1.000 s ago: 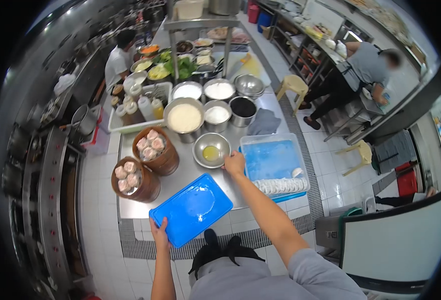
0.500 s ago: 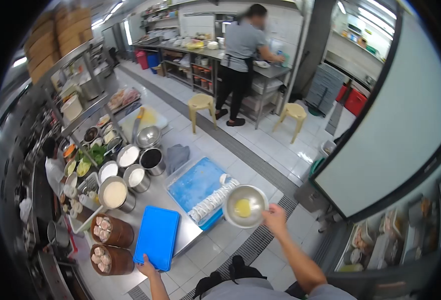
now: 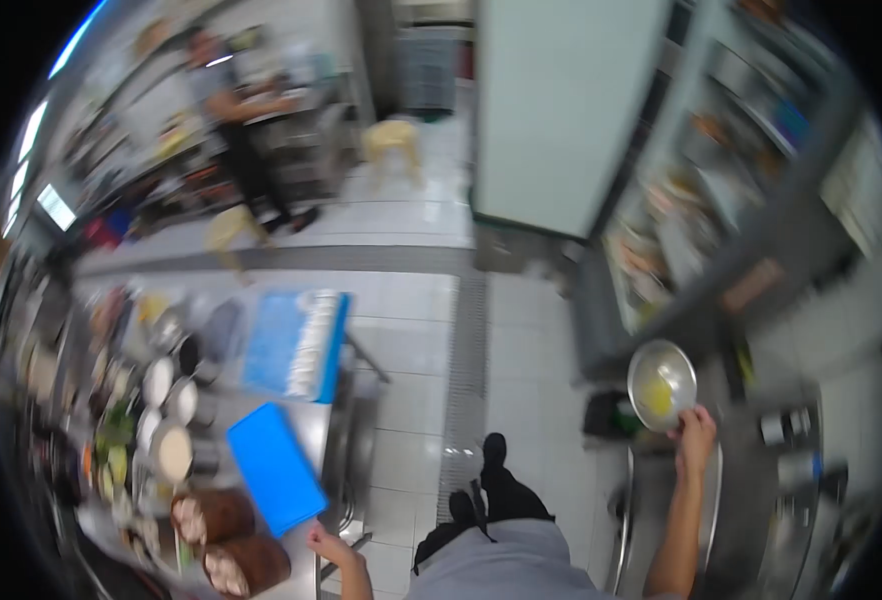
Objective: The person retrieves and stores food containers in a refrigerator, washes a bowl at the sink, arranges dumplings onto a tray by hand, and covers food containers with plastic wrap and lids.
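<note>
My right hand (image 3: 696,432) grips the rim of a metal bowl (image 3: 662,385) with a little yellow liquid in it, held out at the right over a metal counter. My left hand (image 3: 331,545) is at the near corner of a blue tray (image 3: 277,470) at the table's edge; motion blur hides whether its fingers still touch the tray. Two round brown steamers (image 3: 246,566) with pale dumplings stand left of the tray. Behind it is a blue container (image 3: 273,345) with a row of white pieces (image 3: 313,345).
Bowls of white and dark ingredients (image 3: 174,450) crowd the table's left side. An open fridge (image 3: 701,200) with filled shelves stands at the back right. A person (image 3: 236,120) works at a far counter, near yellow stools (image 3: 391,140). A metal counter (image 3: 661,520) lies at the right.
The view has swung right. My right hand has carried the bowl from the table across to the counter side. My left hand has shifted from holding the blue tray to its corner.
</note>
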Action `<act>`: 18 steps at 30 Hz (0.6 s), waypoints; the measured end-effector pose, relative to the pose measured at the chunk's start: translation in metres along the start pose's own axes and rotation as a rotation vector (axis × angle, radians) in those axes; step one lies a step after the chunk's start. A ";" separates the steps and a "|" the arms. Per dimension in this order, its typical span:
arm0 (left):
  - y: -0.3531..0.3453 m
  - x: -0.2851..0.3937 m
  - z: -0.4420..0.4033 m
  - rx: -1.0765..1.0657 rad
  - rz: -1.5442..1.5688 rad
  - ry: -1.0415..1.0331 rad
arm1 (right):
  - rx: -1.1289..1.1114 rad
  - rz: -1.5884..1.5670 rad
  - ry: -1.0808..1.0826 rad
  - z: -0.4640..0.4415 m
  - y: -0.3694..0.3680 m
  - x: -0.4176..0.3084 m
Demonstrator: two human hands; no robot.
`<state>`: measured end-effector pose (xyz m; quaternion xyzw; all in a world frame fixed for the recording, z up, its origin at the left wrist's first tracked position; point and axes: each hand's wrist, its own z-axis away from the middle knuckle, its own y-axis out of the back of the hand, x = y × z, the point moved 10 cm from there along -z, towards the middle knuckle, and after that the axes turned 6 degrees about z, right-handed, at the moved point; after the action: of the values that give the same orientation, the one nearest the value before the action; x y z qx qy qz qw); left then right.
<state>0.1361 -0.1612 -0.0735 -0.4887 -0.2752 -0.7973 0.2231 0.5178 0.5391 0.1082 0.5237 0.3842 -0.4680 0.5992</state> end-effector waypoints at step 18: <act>-0.110 -0.156 0.770 -2.286 -0.650 0.240 | 0.484 -0.405 -0.142 0.126 0.307 0.189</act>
<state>0.6387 0.4404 0.0470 -0.2340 0.5055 -0.6403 -0.5289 0.8597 0.3894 0.0307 0.5301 0.3153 -0.6908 0.3773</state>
